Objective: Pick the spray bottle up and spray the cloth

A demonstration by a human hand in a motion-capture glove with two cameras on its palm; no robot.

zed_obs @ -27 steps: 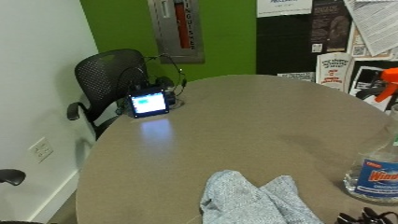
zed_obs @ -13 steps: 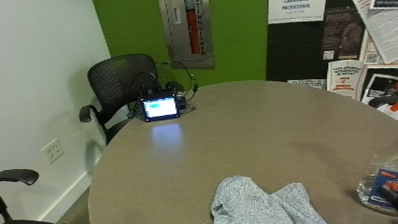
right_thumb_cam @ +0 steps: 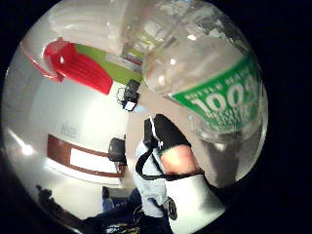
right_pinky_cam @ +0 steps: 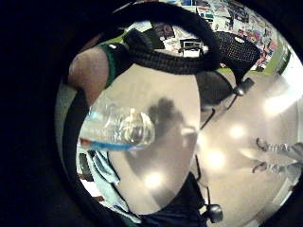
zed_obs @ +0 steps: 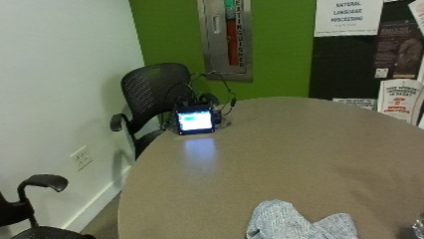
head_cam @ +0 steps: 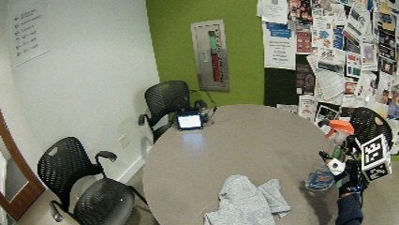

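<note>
A clear spray bottle with an orange trigger head stands upright at the right edge of the round table. My gloved right hand is at its side and grips it. In the thumb side palm view the bottle's green label fills the picture, with the red trigger beside it and a gloved finger curled in. The bottle's base hangs over the tabletop. A crumpled grey-blue cloth lies at the table's near edge, to the left of the bottle.
A small device with a lit screen and its cables sit at the table's far left edge. Black mesh chairs stand behind it, at the near left and behind my hand. Posters cover the right wall.
The outside camera has swung left, so the bottle has slid out of its picture at the right. The cloth lies as before.
</note>
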